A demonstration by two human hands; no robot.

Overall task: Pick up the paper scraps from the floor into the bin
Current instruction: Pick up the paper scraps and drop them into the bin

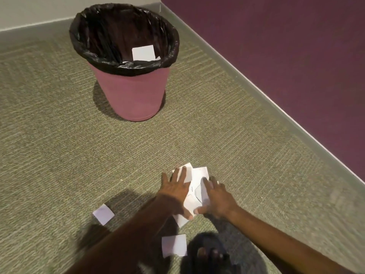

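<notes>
Under the spread fingers of the left hand and right hand lies a pile of white paper scraps, pressed flat on the carpet.

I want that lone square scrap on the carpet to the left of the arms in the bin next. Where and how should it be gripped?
The square scrap lies flat on the carpet, apart from the pile under both hands. Its near edges seem slightly raised, throwing a thin shadow. Probably come from above with the left hand and take a pinch grip on that near corner, thumb sliding underneath.
</notes>
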